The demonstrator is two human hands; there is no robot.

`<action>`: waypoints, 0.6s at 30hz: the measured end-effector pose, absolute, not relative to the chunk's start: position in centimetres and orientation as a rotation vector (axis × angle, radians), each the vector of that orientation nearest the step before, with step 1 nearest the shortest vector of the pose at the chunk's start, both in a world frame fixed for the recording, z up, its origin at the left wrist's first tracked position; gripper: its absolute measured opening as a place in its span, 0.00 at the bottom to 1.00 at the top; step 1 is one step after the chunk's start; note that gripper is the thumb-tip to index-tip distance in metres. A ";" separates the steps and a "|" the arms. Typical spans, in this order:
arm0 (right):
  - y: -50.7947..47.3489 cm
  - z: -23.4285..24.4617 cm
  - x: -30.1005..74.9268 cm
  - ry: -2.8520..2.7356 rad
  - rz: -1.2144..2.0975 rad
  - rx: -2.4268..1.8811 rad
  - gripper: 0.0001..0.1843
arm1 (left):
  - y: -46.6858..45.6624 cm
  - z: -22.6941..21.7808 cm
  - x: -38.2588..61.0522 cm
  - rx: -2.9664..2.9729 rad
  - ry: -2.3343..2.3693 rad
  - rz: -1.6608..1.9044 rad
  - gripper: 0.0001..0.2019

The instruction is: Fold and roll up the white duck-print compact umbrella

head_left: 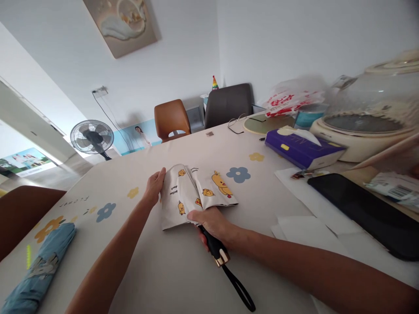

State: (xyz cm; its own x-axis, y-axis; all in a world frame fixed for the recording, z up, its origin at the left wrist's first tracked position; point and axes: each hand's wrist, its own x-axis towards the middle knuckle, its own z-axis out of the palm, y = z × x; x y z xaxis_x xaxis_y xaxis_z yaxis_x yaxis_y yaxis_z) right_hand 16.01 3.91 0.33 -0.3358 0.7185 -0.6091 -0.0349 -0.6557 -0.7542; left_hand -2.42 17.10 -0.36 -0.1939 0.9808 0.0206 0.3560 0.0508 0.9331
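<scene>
A white folding umbrella (188, 196) printed with yellow ducks is held just over the table, its canopy loose and spread in folds. Its black handle (212, 244) points toward me, with a gold-coloured end and a black wrist strap (240, 288). My right hand (212, 224) is closed around the umbrella where canopy and handle meet, thumb on the fabric. At the canopy's left edge, my left hand (155, 187) pinches the fabric, fingers partly hidden behind it. A blue folded umbrella (42, 266) lies at the lower left of the table.
On the right are a purple tissue box (303, 146), a long black object (363, 213), white paper sheets (301, 231) and a large cream-and-clear appliance (366, 126). Glasses (237, 124) lie at the far edge. Chairs (172, 117) and a fan (92, 137) stand beyond.
</scene>
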 end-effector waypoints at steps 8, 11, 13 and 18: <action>4.2 0.4 16.6 -0.791 2.104 -1.194 0.14 | 17.1 -1.7 -3.0 1.326 1.623 1.367 0.18; 4.5 0.1 16.9 -0.684 2.151 -1.076 0.20 | 17.3 -2.7 -2.9 1.412 1.693 1.312 0.18; 4.7 -0.2 17.1 -0.654 2.180 -1.064 0.23 | 17.3 -3.2 -2.6 1.448 1.733 1.286 0.18; 5.2 -1.0 17.1 -0.677 2.308 -1.063 0.28 | 16.9 -3.0 -2.4 1.462 1.807 1.256 0.17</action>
